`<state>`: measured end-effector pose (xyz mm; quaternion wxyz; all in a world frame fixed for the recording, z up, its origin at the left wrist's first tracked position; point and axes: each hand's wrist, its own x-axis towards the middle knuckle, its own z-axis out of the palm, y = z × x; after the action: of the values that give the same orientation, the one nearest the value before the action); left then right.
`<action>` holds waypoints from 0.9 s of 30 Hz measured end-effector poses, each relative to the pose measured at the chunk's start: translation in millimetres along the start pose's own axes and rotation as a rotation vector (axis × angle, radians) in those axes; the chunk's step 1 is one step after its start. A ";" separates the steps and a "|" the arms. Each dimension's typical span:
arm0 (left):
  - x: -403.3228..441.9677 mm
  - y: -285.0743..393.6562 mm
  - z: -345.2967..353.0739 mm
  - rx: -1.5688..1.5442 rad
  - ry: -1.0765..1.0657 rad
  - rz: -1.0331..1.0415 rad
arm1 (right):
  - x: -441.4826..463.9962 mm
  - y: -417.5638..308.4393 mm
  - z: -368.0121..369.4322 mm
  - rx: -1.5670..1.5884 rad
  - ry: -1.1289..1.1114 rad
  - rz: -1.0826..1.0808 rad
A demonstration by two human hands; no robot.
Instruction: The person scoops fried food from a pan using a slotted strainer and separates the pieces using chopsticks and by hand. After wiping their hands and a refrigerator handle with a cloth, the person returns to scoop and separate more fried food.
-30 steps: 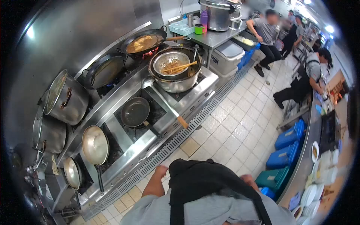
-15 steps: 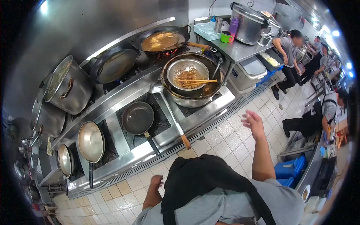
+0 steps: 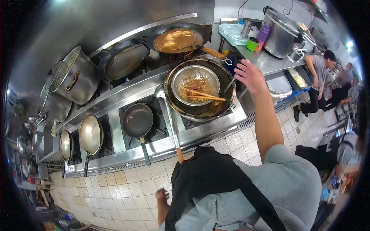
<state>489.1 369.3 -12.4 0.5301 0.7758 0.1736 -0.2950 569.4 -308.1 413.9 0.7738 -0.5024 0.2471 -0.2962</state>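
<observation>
Right hand (image 3: 249,77): arm stretched forward, fingers spread, palm side partly showing, no grip formed. Sits just past the right edge of the large pot (image 3: 169,98) on the stove (image 3: 156,149). Nearest item is a thin metal handle (image 3: 229,85) sticking up out of that pot, right by the fingertips; can't tell if they touch it.

Left of the right hand, inside the pot: steel bowl (image 3: 180,79) with brown bits in it, pair of wooden sticks (image 3: 204,95) lying across, ends pointing toward the right hand.

Ahead and left of the right hand: skimmer (image 3: 211,52), head in the brown liquid of the wok (image 3: 204,34), wooden handle coming out toward the hand, hook end near the fingers but apart.

Straight beyond the right hand, on the desk (image 3: 269,63): green mug (image 3: 253,44) next to purple bottle (image 3: 263,34).

Left hand (image 3: 162,195): low by the body, over the tiled floor (image 3: 127,192), fingers loosely bent and slightly apart. Small in view. Ahead of it, ladle (image 3: 172,123) with its wooden end nearest; farther ahead and left, black frying pan (image 3: 137,120) on a burner, handle toward the left hand.
</observation>
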 end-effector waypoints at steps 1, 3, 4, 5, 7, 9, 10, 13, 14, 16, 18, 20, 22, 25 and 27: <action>-10.1 -28.7 14.1 0.028 0.001 -0.102 | 15.2 -1.1 1.0 0.052 -0.017 0.077; -30.3 -70.8 43.8 0.043 -0.040 -0.281 | 41.6 -0.8 8.7 0.051 -0.068 0.129; -50.6 -81.8 57.1 0.195 -0.041 -0.215 | 52.9 1.9 12.2 0.115 -0.227 0.208; -64.8 -84.3 70.4 0.343 -0.036 -0.116 | 62.4 5.6 14.9 0.179 -0.382 0.291; -86.8 -89.9 94.0 0.495 -0.033 -0.019 | 81.7 16.2 31.6 0.283 -0.355 0.436; -97.8 -89.5 112.6 0.560 -0.022 0.057 | 107.4 26.2 40.8 0.388 -0.340 0.566; -100.5 -89.4 118.5 0.577 -0.011 0.085 | 119.4 32.5 42.4 0.467 -0.422 0.646; -104.1 -87.8 131.1 0.606 0.027 0.161 | 130.4 43.8 51.6 0.540 -0.573 0.857; -102.5 -87.6 131.7 0.616 0.043 0.194 | 122.3 46.1 55.6 0.358 -0.524 0.698; -96.8 -83.5 131.2 0.646 0.083 0.285 | 99.3 44.7 61.3 0.158 -0.463 0.480; -86.8 -79.3 127.7 0.748 0.149 0.480 | 84.4 46.5 55.1 0.099 -0.477 0.409; -85.0 -55.6 128.4 0.112 0.181 0.088 | 67.5 43.3 49.7 -0.017 -0.456 0.309; -85.7 -41.7 129.6 -0.521 0.195 -0.303 | 57.6 40.3 37.3 -0.077 -0.467 0.248; -79.1 -29.4 129.0 -0.423 0.190 -0.276 | 42.7 24.5 16.8 -0.207 -0.442 0.153; -80.6 -20.8 129.5 0.290 0.168 -0.126 | 39.3 17.7 5.0 -0.283 -0.404 0.125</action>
<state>379.8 260.8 -9.8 0.3768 0.8537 0.2211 -0.2835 604.1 -327.1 396.1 0.7462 -0.6385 0.1568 -0.1040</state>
